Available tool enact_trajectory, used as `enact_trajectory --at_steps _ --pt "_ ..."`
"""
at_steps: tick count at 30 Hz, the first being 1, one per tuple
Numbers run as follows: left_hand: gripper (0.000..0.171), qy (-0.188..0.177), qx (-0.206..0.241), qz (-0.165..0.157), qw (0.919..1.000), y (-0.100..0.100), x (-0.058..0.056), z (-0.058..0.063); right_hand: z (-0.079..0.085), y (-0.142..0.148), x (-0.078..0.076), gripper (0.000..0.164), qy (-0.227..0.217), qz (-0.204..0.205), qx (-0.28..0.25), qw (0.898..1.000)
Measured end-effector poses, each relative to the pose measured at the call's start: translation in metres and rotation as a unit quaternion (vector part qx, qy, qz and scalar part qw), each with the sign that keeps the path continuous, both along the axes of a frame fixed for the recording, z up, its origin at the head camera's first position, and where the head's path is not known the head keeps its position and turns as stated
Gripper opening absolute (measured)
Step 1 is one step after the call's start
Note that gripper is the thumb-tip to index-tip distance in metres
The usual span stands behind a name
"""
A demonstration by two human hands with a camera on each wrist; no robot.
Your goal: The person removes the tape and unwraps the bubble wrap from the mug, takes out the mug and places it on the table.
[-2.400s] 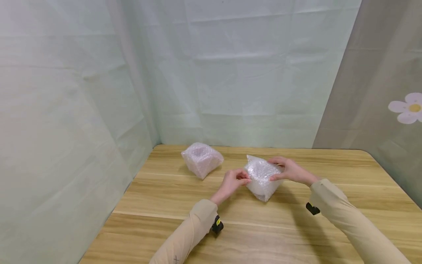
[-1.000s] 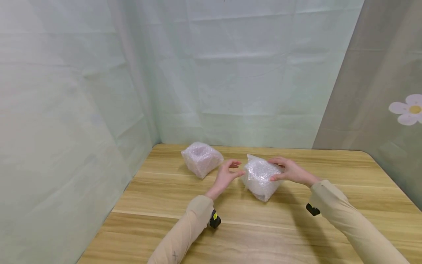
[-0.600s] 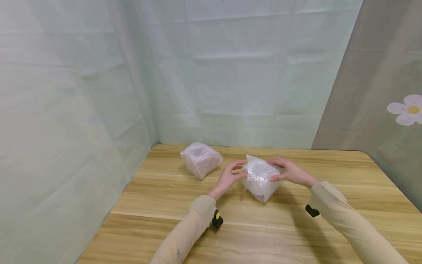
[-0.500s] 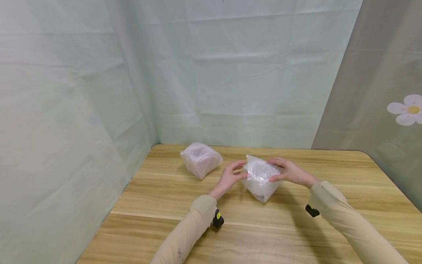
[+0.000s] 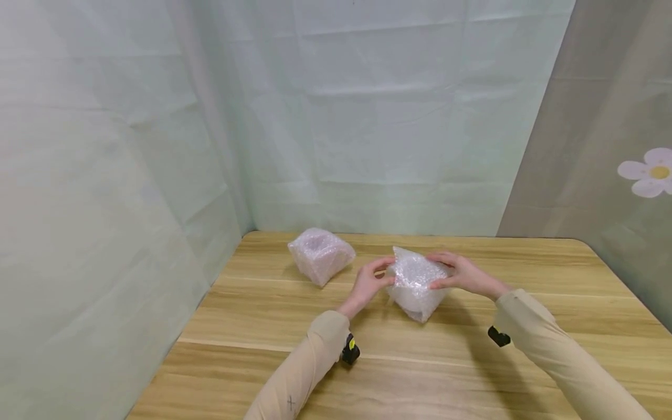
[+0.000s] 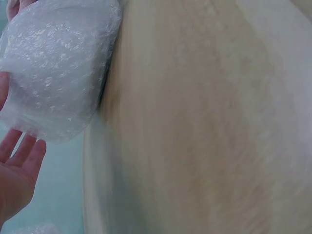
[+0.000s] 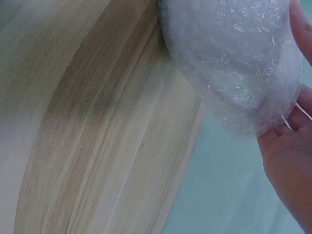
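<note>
A bubble-wrapped package [image 5: 417, 283] stands on the wooden table between my two hands, one pointed corner sticking up at its upper left. My right hand [image 5: 469, 275] grips its right side, thumb on the front and fingers at the back. At the left side my left hand [image 5: 367, 284] holds the wrap between thumb and fingertips. From the left wrist, the package [image 6: 61, 63] shows with the left hand [image 6: 17, 183] at its lower edge. In the right wrist view, the right hand's fingers [image 7: 292, 129] bend around the wrap. What is inside cannot be seen.
A second bubble-wrapped package [image 5: 320, 256], slightly pinkish, lies on the table [image 5: 252, 326] to the left of my left hand. Pale curtains [image 5: 383, 116] hang behind the table and along its left side. A grey panel with a flower [image 5: 651, 172] is at the right.
My left hand pinched the near left edge of the wrap, drew off it to the left, then came back to hold the left side. My right hand and both packages stayed in place.
</note>
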State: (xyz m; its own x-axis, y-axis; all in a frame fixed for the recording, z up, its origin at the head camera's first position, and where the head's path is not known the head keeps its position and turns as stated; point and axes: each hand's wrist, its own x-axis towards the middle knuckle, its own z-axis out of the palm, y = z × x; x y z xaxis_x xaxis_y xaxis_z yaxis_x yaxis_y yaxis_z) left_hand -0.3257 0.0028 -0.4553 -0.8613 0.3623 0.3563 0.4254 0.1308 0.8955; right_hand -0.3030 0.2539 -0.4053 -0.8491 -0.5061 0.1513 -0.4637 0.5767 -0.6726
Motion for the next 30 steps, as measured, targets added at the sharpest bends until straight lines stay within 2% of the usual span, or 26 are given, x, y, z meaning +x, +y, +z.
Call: enact_trajectory --at_steps 7,12,16,21,24,30 --pt "0.043 -0.022 -0.011 -0.014 0.9996 -0.002 0.0 0.003 -0.002 0.005 0.002 0.075 -0.032 0.003 -0.039 0.999" --pt "0.043 -0.031 -0.009 -0.026 0.9991 -0.003 0.0 0.002 -0.004 0.006 0.004 0.075 -0.044 0.006 -0.044 0.998" --pt "0.043 -0.03 -0.027 -0.022 0.999 -0.004 0.0 0.004 -0.004 0.006 0.003 0.068 -0.042 -0.002 -0.056 0.998" --pt "0.042 -0.042 -0.036 -0.018 0.9983 -0.005 0.0 0.006 -0.003 0.005 0.003 0.053 -0.05 -0.018 -0.098 0.994" --pt "0.042 -0.049 -0.041 -0.017 0.9978 -0.006 0.003 0.01 -0.002 0.004 0.002 0.043 -0.049 -0.029 -0.121 0.991" --pt "0.042 -0.041 -0.034 -0.033 0.998 -0.009 0.015 0.032 0.002 0.003 0.001 0.032 -0.027 -0.055 -0.13 0.99"
